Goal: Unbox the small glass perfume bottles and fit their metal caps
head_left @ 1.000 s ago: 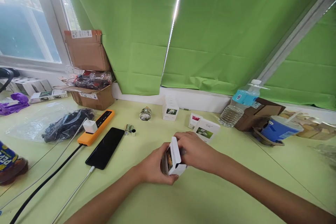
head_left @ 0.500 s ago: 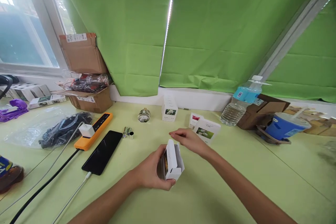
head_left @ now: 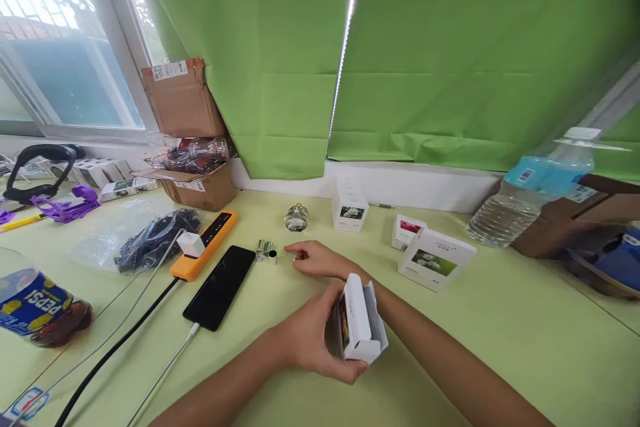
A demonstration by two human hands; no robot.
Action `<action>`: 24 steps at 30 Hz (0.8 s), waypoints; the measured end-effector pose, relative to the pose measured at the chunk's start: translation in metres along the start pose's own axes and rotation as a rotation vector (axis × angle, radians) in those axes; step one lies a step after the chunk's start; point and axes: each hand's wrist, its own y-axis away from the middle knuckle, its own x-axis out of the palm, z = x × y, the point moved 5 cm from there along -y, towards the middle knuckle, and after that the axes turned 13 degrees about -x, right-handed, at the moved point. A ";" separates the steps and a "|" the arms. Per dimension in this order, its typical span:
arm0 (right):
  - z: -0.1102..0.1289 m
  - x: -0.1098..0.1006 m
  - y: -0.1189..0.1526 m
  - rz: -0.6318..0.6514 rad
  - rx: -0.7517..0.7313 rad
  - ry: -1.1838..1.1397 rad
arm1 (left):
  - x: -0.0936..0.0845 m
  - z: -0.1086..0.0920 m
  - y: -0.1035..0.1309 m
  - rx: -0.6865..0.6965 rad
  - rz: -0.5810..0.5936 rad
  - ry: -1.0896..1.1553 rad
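Observation:
My left hand point(head_left: 323, 337) is wrapped round a small white carton point(head_left: 360, 320), tilted above the table, its top flaps open. What lies inside the carton cannot be made out. My right hand point(head_left: 316, 259) reaches across behind it, index finger stretched to the left and nothing visible in the fingers. Just left of that fingertip, without contact, are several small silver caps point(head_left: 265, 251). Behind them stands a round clear glass bottle point(head_left: 297, 218) with liquid in it.
White cartons with flower pictures stand behind point(head_left: 350, 207) and to the right point(head_left: 436, 259). Left are a black phone point(head_left: 220, 288) on a cable, an orange power strip point(head_left: 204, 247) and a Pepsi bottle point(head_left: 43, 303). A large water bottle point(head_left: 533, 190) leans at the right.
My right hand has moved left, from beside the flower-picture cartons to near the silver caps. The view has turned left. My left hand still holds the open carton.

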 end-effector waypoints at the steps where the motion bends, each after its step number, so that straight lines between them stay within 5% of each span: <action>1: 0.002 0.005 -0.002 0.080 -0.030 -0.025 | 0.000 0.000 0.000 -0.004 -0.003 -0.004; 3: 0.004 0.008 -0.002 0.186 -0.073 -0.085 | -0.001 0.000 0.001 -0.005 -0.004 -0.007; 8: 0.017 -0.041 0.025 -0.009 -0.068 -0.097 | -0.002 -0.001 0.001 0.010 -0.001 -0.005; 11: 0.059 -0.085 0.064 -0.118 -0.116 0.076 | -0.002 0.000 0.000 0.033 -0.008 -0.006; 13: 0.096 -0.101 0.092 -0.072 -0.153 0.214 | -0.001 0.000 -0.001 0.059 -0.006 0.006; 18: 0.155 -0.090 0.138 0.124 -0.212 0.524 | 0.004 -0.003 -0.002 0.095 0.051 0.040; 24: 0.134 -0.065 0.126 0.238 -0.029 0.761 | 0.005 -0.009 0.000 0.104 0.042 -0.021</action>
